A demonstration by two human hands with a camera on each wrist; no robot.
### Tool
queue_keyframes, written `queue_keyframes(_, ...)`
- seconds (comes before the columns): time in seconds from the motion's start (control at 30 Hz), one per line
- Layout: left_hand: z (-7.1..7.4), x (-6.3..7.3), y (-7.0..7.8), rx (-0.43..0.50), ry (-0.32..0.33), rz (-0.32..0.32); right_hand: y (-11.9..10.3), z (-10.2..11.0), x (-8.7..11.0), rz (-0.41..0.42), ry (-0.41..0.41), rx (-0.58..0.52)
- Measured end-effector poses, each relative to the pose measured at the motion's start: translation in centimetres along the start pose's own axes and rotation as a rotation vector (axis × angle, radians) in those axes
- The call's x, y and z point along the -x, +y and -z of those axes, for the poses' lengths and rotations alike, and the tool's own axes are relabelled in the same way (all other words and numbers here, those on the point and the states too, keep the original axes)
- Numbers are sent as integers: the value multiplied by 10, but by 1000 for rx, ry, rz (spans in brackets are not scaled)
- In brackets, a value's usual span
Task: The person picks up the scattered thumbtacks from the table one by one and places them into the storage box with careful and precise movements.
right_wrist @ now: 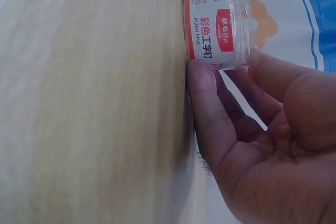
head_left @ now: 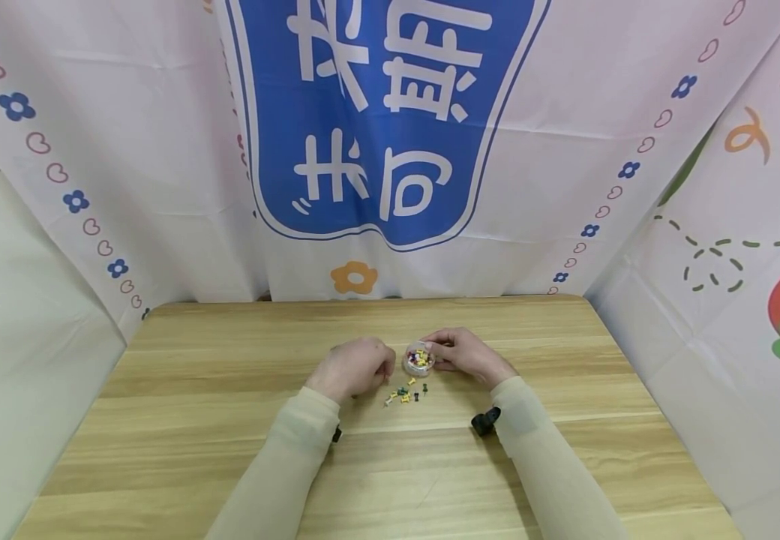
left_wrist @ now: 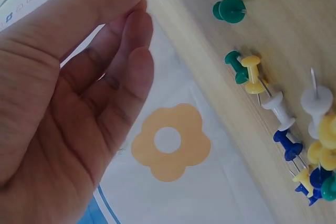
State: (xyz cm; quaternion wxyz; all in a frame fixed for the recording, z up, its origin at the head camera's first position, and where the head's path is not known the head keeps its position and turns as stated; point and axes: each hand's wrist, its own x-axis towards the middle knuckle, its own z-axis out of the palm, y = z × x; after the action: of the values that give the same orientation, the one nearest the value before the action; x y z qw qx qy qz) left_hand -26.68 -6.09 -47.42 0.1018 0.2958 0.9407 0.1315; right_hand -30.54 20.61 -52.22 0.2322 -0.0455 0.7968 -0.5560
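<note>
A small clear round jar [head_left: 419,360] with a push-pin label stands on the table, holding many coloured push pins. My right hand [head_left: 460,352] grips its right side, the thumb near the rim and the fingers low on the wall in the right wrist view. To the left of the jar, my left hand [head_left: 361,366] hovers with fingers bent and thumb tip close to the index finger. Whether anything sits between those tips is hidden. Loose push pins [head_left: 403,393] in yellow, green, white and blue lie in front of the jar; one green push pin [left_wrist: 231,10] lies apart.
The wooden table [head_left: 228,465] ends at a white printed cloth [head_left: 181,247] hanging behind it. More patterned cloth hangs at the right side. A black wrist camera [head_left: 485,421] sits by the right sleeve.
</note>
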Motion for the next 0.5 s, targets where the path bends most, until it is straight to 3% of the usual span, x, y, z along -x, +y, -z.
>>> queue_keyframes(0.5, -6, -9, 6, -66, 231, -51, 2, 1, 0, 2, 1, -1)
